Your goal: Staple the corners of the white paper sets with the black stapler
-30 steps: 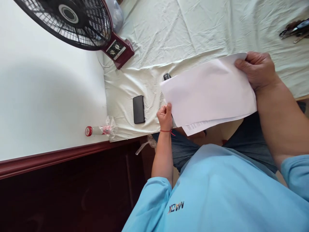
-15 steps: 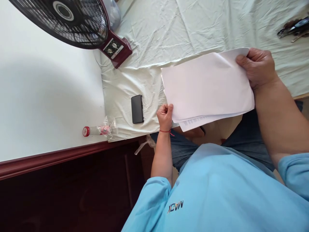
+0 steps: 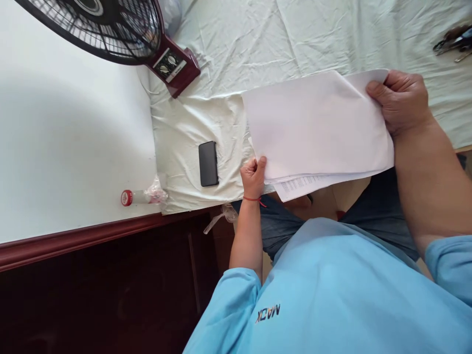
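Observation:
I hold a stack of white paper sheets (image 3: 317,125) over the edge of a surface covered in white cloth (image 3: 258,44). My left hand (image 3: 253,176) pinches the near left corner of the stack, a red thread around its wrist. My right hand (image 3: 400,101) grips the far right corner, thumb on top. A lower sheet with printed lines (image 3: 300,184) pokes out beneath the blank top sheet. The sheets hide part of the cloth behind them.
A black phone (image 3: 208,163) lies on the cloth left of my left hand. A black fan with a dark red base (image 3: 173,66) stands at the far left. A small red-capped bottle (image 3: 138,197) lies by the wooden edge (image 3: 73,243). Dark tools (image 3: 453,42) rest top right.
The stack has lifted slightly up and away, now covering the small dark object that showed at its far left corner a second ago. Both hands keep their grips.

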A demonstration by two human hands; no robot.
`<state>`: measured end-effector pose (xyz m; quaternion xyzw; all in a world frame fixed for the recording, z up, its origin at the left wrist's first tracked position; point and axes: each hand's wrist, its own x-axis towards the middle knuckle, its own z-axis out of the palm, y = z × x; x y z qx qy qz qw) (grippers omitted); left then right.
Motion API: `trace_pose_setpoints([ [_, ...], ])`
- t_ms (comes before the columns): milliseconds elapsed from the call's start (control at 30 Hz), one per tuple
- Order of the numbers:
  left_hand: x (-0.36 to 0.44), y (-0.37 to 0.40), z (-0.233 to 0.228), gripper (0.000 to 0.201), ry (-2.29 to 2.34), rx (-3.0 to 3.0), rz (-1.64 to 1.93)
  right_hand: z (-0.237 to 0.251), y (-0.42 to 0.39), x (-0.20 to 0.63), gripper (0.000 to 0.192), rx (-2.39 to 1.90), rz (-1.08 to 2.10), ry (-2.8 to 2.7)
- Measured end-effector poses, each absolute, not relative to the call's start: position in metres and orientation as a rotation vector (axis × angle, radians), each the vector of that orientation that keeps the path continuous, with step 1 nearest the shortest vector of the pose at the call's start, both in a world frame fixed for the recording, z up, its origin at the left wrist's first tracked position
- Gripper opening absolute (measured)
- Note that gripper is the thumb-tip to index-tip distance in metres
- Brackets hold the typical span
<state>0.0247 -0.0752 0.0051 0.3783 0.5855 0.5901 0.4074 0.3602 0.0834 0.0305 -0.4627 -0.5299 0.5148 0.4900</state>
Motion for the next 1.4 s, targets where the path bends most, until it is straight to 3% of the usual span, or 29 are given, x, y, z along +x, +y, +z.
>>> trace_pose_setpoints([
  [133, 0.018, -0.078, 0.001, 0.049, 1.317, 0.928, 1.491, 0.03, 0.084, 0.361, 0.04, -1.076, 1.259, -1.287],
  [400, 0.017, -0.075, -0.001, 0.052, 1.386, 0.948, 1.43, 0.029, 0.089, 0.365, 0.038, -1.105, 1.215, -1.283],
  [633, 0.019, -0.074, 0.003, 0.071, 1.544, 1.017, 1.433, 0.029, 0.089, 0.365, 0.04, -1.132, 1.213, -1.29],
  [867, 0.018, -0.076, 0.003, 0.058, 1.532, 1.202, 1.278, 0.03, 0.088, 0.364, 0.037, -1.141, 1.201, -1.288],
  [1133, 0.019, -0.072, -0.001, 0.051, 1.456, 1.097, 1.368, 0.032, 0.086, 0.361, 0.035, -1.058, 1.286, -1.277],
  [1400, 0.003, -0.062, 0.009, 0.055, 1.429, 0.931, 1.472, 0.052, 0.079, 0.354, 0.043, -0.932, 1.388, -1.346],
])
